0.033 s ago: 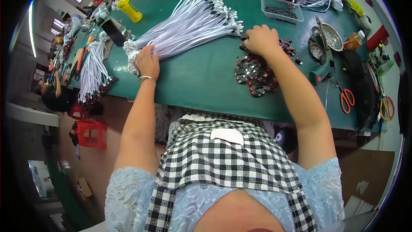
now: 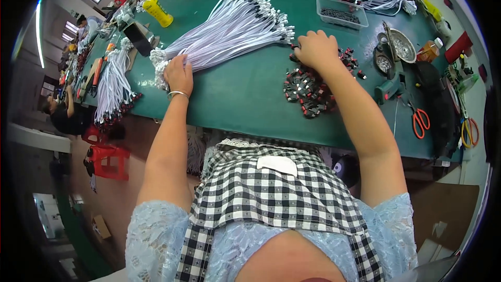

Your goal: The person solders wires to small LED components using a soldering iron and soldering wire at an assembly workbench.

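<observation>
A broad bundle of white cables lies fanned out on the green table, dark-tipped ends toward the right. My left hand presses on the bundle at its near left end, fingers curled over the cables. To the right, a pile of small black and red connectors sits on the tabletop. My right hand is at the far edge of this pile, close to the cable tips. Its fingers are bent and closed; the hand itself hides what is between them.
Behind the pile stands a clear plastic box of small dark parts. At right are a metal dish, a green tool and orange-handled scissors. A yellow bottle, a phone and another cable bundle lie left.
</observation>
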Demonstrator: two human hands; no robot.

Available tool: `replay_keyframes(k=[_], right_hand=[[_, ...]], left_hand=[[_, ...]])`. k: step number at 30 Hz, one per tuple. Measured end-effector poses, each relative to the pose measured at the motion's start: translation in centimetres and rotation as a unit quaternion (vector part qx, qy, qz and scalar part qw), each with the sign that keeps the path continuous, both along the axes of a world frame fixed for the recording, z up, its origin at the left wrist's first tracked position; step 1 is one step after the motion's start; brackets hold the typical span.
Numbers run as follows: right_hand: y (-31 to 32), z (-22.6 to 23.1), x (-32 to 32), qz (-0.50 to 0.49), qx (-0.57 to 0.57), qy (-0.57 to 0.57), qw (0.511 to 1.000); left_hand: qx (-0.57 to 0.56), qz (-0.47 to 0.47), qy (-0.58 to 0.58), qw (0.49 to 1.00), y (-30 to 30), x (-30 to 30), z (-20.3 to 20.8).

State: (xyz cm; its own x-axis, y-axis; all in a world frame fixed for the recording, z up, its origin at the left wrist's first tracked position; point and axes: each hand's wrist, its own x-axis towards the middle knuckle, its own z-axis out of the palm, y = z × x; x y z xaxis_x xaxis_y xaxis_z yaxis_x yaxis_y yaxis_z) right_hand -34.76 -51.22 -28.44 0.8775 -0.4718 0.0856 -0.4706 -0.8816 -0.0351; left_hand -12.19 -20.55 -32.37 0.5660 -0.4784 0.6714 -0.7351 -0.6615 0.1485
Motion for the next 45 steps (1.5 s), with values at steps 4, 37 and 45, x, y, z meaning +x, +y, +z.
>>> replay_keyframes(k=[4, 37, 45], right_hand=[[1.7, -1.1, -0.8, 0.011, -0.039, -0.1, 0.994], [6.0, -0.1, -8.9, 0.12, 0.043, -0.118, 0.985], [8.0, -2.5, -11.4, 0.109, 0.031, -0.135, 0.984]], left_hand=[[0.043, 0.035, -0.048, 0.997, -0.7, -0.4, 0.0], [0.094, -0.087, -0.041, 0.991, 3.0, -0.6, 3.9], [0.179, -0.308, 0.063, 0.932, -7.5, -6.5, 4.4]])
